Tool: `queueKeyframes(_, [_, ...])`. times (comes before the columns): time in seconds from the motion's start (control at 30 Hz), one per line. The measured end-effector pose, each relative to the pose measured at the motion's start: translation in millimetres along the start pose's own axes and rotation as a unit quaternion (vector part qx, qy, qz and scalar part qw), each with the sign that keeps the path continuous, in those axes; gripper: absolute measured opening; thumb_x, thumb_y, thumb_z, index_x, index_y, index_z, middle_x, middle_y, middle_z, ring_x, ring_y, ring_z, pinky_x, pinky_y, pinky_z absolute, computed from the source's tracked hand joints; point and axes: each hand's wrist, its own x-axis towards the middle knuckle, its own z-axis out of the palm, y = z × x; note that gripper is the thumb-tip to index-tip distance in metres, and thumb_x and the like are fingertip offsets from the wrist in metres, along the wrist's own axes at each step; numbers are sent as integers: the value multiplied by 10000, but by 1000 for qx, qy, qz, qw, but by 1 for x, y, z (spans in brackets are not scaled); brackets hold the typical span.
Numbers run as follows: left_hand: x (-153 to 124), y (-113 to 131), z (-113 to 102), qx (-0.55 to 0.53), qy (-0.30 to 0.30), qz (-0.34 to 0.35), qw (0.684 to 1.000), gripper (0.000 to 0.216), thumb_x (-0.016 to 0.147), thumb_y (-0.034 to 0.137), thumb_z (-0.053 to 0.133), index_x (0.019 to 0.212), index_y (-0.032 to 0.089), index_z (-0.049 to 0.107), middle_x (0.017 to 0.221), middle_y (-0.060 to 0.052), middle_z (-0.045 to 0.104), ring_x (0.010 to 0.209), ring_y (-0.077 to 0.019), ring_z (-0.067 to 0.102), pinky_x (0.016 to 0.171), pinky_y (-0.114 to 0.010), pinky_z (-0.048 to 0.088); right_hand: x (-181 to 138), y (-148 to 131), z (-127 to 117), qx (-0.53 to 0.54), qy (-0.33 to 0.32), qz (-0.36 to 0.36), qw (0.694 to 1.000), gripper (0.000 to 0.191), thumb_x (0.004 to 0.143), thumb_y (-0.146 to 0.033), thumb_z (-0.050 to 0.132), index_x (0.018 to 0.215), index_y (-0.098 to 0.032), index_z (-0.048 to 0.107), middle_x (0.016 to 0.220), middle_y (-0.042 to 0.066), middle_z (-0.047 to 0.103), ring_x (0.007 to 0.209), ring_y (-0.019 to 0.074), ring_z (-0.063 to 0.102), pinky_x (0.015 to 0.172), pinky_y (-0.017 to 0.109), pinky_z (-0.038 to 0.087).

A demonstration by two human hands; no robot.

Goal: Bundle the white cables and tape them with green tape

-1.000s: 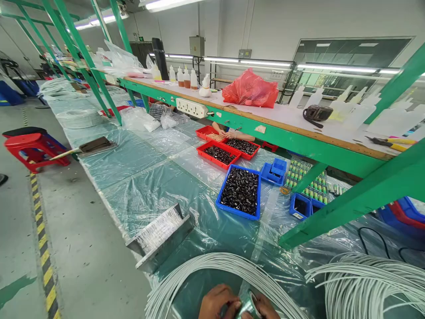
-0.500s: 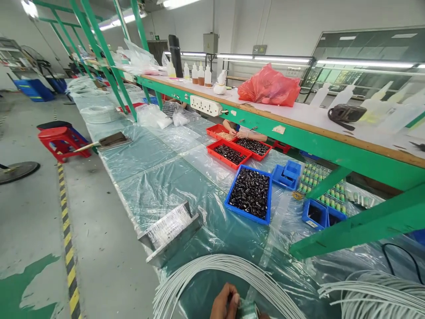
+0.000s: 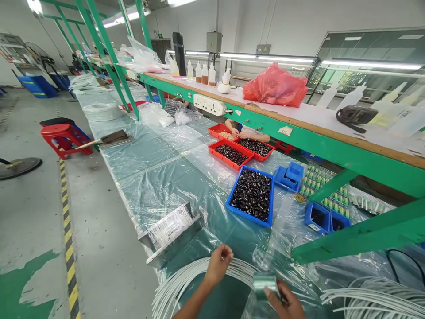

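My left hand (image 3: 218,263) is stretched forward over a coil of white cable (image 3: 186,283), fingers pinched together on what looks like a thin end of tape. My right hand (image 3: 286,302) sits at the bottom edge, closed on a roll of green tape (image 3: 264,282). Both hands hover above the plastic-covered table (image 3: 156,186). A second white cable coil (image 3: 375,299) lies at the bottom right.
A blue tray of black parts (image 3: 251,194), two red trays (image 3: 231,155), small blue bins (image 3: 288,175) and a metal holder (image 3: 169,231) lie ahead. Another person's hands (image 3: 239,133) work under the green shelf (image 3: 299,133). A red stool (image 3: 64,135) stands in the aisle.
My left hand has moved forward and away from the right, and the tape roll has come further into view in my right hand. The view has shifted slightly.
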Motion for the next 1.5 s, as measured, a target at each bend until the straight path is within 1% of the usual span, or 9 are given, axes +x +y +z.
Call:
queueKeyframes(0.1, [3,-9,-17,155,-29,21,987,337,630,136,585,966,149,572,1086,-122,573,1061,-276,478,921,-421,330,43,-12,-22,-197,6,19,980,478,643,-656,492,700,-203,632,777,76,652,689,245,603,523,281,466])
queueKeyframes(0.2, [3,-23,-18,293,-85,22,952,649,486,-3,674,1111,122,554,1240,-173,517,1179,-364,407,998,-536,228,76,-9,-27,-302,23,0,953,436,641,-619,482,693,-209,622,951,117,626,741,276,596,519,320,440])
queueKeyframes(0.37, [6,-43,-3,433,-109,39,894,366,807,51,458,1166,99,517,1251,-164,524,1166,-275,466,1006,-526,279,98,21,-10,-376,20,-37,926,361,647,-494,462,701,-185,641,995,170,621,760,307,605,532,355,431])
queueKeyframes(0.47, [4,-49,-1,470,-112,66,873,320,857,70,395,1143,117,531,1206,-142,558,1127,-255,501,957,-491,365,96,33,-8,-408,25,-59,911,385,652,-486,478,752,-163,662,1027,199,618,833,351,598,610,422,457])
queueKeyframes(0.63, [-2,-58,-9,490,-131,105,855,329,846,56,400,1139,122,534,1117,-140,600,1072,-266,535,901,-456,424,75,37,-3,-445,106,-152,876,416,741,-477,477,909,-139,651,1174,211,550,1072,403,485,859,566,355])
queueKeyframes(0.83, [-3,-67,-14,484,-144,130,853,400,831,43,373,1190,165,501,1122,-142,592,1065,-273,529,909,-434,412,35,51,64,-371,-133,-382,836,528,764,-321,539,1272,-202,460,1249,71,552,1121,286,513,890,393,436])
queueKeyframes(1.03, [-12,-67,-19,458,-151,124,867,398,830,63,342,1179,178,495,1107,-118,588,1042,-252,523,916,-416,398,16,48,118,-467,-125,-313,818,699,635,55,430,1277,-221,453,1054,83,627,952,277,568,859,454,432])
queueKeyframes(1.3, [0,-50,-30,422,-162,55,890,539,646,71,604,1168,143,490,1159,-128,557,1093,-287,497,948,-465,377,28,42,112,-505,-181,-301,788,540,720,69,416,1165,-202,557,1120,81,624,1003,248,581,866,375,468])
queueKeyframes(1.5, [10,-48,-44,392,-237,4,889,222,784,270,598,963,140,592,871,-32,642,810,-185,617,724,-373,514,37,25,109,-499,-215,-296,786,474,680,70,481,1068,-181,586,943,73,665,863,230,628,770,336,487])
